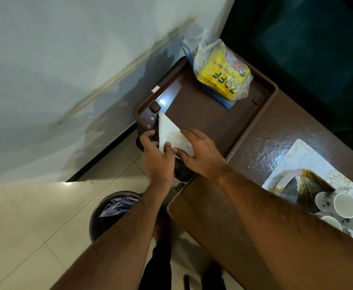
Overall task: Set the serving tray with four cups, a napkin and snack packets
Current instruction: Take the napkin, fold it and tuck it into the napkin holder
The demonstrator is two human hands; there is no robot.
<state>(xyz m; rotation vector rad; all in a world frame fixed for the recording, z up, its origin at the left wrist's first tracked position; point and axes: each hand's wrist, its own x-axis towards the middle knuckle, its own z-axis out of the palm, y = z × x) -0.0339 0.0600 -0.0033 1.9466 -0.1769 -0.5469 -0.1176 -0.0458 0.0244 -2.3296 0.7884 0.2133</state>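
Standing in the lower left of the frame is a dark round bin [112,212] on the pale tiled floor [25,216], with crumpled paper inside it. Just right of the bin, near the middle of the frame, the left hand [156,153] is pinching the near corner of a white folded napkin [171,135] between thumb and fingers. The napkin is folded into a triangle and is lying at the near left corner of the brown serving tray [213,114]. The right hand [200,153] is resting on the napkin too, with its fingers lying fairly flat on the right side and its thumb pressing at the near edge. Sitting at the far end of the tray, in the upper middle of the frame, is a clear bag of yellow snack packets [221,70]. The tray is sitting on a brown surface [223,216], with its left part hanging past the edge. In the lower right of the frame, a white patterned tray [309,155] is holding white cups [345,206] lying on their sides, close together.
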